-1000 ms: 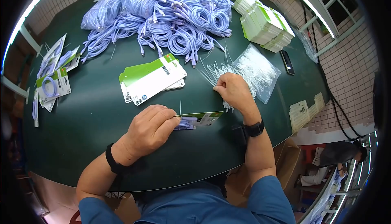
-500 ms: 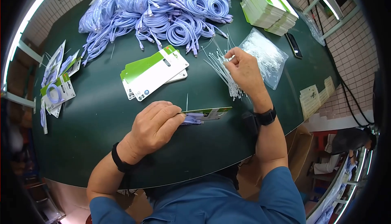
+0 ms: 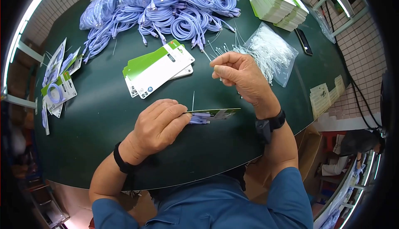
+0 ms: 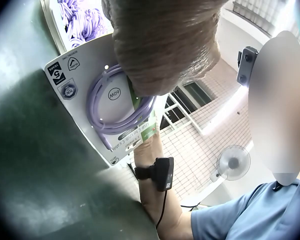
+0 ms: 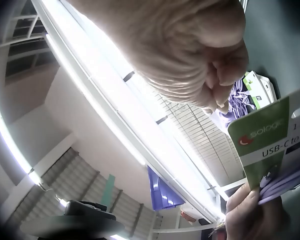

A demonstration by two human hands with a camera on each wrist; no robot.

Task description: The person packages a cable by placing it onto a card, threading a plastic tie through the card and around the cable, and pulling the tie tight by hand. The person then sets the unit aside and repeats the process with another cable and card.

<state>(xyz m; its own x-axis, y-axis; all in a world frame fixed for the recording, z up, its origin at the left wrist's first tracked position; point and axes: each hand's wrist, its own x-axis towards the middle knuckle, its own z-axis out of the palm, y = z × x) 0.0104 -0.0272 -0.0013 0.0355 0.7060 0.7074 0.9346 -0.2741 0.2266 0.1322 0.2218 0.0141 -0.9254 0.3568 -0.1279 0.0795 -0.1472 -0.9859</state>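
My left hand (image 3: 160,123) grips a white and green packaging card (image 4: 72,102) held on edge over the table, with a coiled purple USB-C cable (image 4: 93,105) against its face. From the card's far side a thin cable tie (image 3: 193,100) sticks up. My right hand (image 3: 249,79) pinches another white cable tie (image 3: 207,56) between thumb and index finger, above and to the right of the card. Just behind this hand lies a loose heap of white cable ties (image 3: 266,64), partly spilling from a clear plastic bag (image 3: 286,69).
Flat cards (image 3: 162,71) lie stacked mid-table. Purple cables (image 3: 166,17) are heaped at the back, beside stacked green and white cards (image 3: 276,4). Finished-looking cards with cables (image 3: 58,89) lie at left. A phone (image 3: 304,42) and paper sheets (image 3: 326,96) lie at right.
My right hand has come away from the cable tie heap, leftward and toward me, with one tie in its fingers. The left hand still holds the card; the head view has shifted slightly.
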